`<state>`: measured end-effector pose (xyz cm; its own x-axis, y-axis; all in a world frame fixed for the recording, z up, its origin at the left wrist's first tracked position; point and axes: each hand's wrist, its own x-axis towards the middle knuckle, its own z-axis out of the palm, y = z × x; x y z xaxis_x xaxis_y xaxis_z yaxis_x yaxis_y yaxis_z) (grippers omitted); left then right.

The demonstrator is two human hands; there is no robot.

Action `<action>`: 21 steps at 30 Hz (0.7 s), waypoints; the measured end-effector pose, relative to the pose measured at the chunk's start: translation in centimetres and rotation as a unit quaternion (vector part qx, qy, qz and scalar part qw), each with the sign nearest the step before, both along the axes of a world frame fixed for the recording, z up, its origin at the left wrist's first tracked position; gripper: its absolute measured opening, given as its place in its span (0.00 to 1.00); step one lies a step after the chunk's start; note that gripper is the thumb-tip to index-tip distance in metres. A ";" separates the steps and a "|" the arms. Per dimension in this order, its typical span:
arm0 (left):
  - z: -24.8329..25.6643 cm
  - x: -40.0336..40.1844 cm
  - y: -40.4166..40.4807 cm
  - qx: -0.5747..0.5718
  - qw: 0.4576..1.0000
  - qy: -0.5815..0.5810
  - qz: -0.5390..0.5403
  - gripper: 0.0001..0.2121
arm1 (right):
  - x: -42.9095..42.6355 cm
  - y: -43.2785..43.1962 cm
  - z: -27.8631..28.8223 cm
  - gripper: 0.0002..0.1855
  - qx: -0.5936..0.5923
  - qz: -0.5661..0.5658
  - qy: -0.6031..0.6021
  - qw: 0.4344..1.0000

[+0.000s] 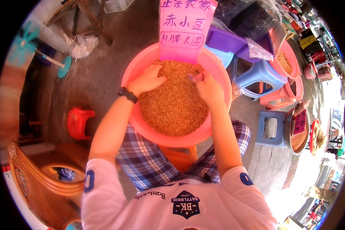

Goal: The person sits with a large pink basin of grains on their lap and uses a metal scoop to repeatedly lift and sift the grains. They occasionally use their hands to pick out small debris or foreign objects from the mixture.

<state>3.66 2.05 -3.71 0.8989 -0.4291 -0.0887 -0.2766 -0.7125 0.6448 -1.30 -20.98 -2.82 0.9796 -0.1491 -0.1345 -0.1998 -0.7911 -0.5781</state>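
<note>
A pink plastic basin [172, 141] stands before me between my knees, holding a broad heap of small reddish-brown beans [174, 106]. My left hand [148, 79], with a black band on its wrist, lies on the heap at the left. Its thumb and fingers are apart, and nothing shows between them. On the right side of the heap, my right hand [208, 87] pinches a small purplish piece [196, 77], too blurred to name. A pink handwritten sign [184, 51] stands upright at the far side of the basin.
An orange stool [179, 156] shows below the basin. On the left are a red stool [79, 122], a teal fan [64, 66] and a wooden chair [43, 187]. Blue stools [260, 77], a purple crate [227, 38] and a metal basin of grain [299, 141] stand on the right.
</note>
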 end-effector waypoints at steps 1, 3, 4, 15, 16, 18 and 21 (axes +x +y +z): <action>-0.3 0.1 0.1 -0.016 1.000 0.005 0.004 0.24 | 0.0 -0.1 -0.1 0.19 0.004 0.005 0.007 1.000; 0.2 0.2 0.1 -0.044 0.996 0.080 -0.004 0.25 | 0.2 -0.2 -0.2 0.20 0.012 0.013 0.023 1.000; 1.7 0.3 -0.3 -0.055 0.987 0.150 -0.017 0.26 | 0.3 -0.3 -0.5 0.20 0.015 0.016 0.018 1.000; 1.5 -0.1 -0.8 -0.170 0.948 0.264 0.050 0.23 | 0.6 1.2 1.5 0.25 0.189 0.015 0.038 0.981; 1.2 -0.1 -0.9 -0.196 0.941 0.271 0.053 0.23 | 0.7 1.3 1.0 0.25 0.215 0.011 0.032 0.976; 1.0 -0.2 -1.1 -0.234 0.928 0.284 0.057 0.22 | 1.0 1.5 -0.3 0.26 0.266 0.003 0.020 0.964; 0.7 0.0 -1.1 -0.273 0.913 0.300 0.050 0.21 | 1.7 1.1 -0.3 0.25 0.290 0.023 0.124 0.949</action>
